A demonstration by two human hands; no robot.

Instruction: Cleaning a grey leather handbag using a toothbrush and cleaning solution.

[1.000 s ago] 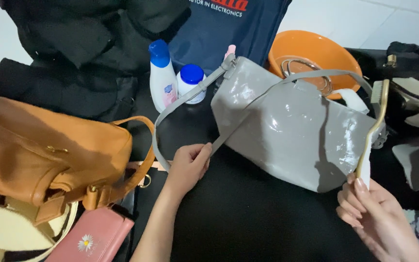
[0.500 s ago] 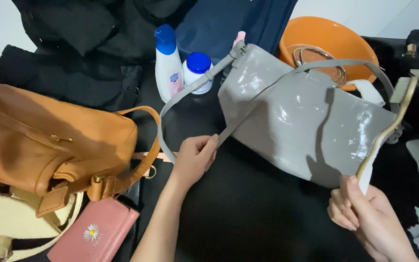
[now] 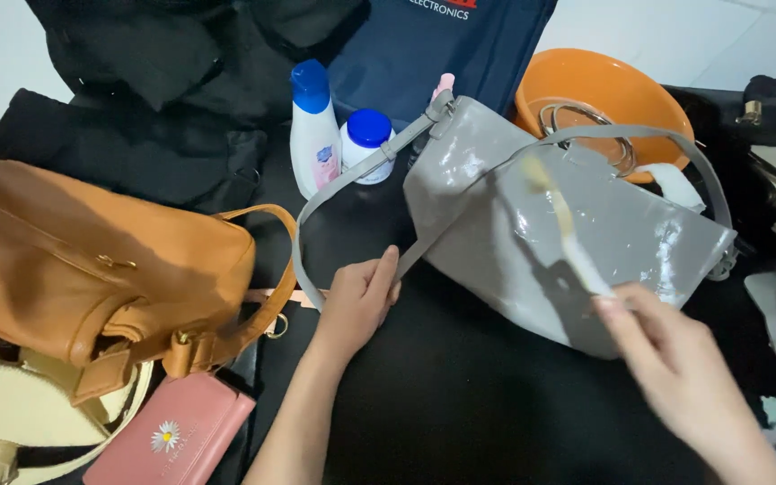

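Left hand (image 3: 358,296) pinning grey strap (image 3: 343,180), right hand (image 3: 675,359) brush (image 3: 560,220) on grey bag (image 3: 639,242)

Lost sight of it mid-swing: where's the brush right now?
In the head view, right of centre: the brush, blurred, lies across the front of the glossy grey bag, its handle in the right hand, just below the orange basin.

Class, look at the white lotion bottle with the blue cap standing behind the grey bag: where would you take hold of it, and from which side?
Grip the white lotion bottle around its white body, just under the blue cap. It stands upright. Come from above and the left: the blue-lidded jar crowds its right side, and the grey bag's strap crosses in front lower down.
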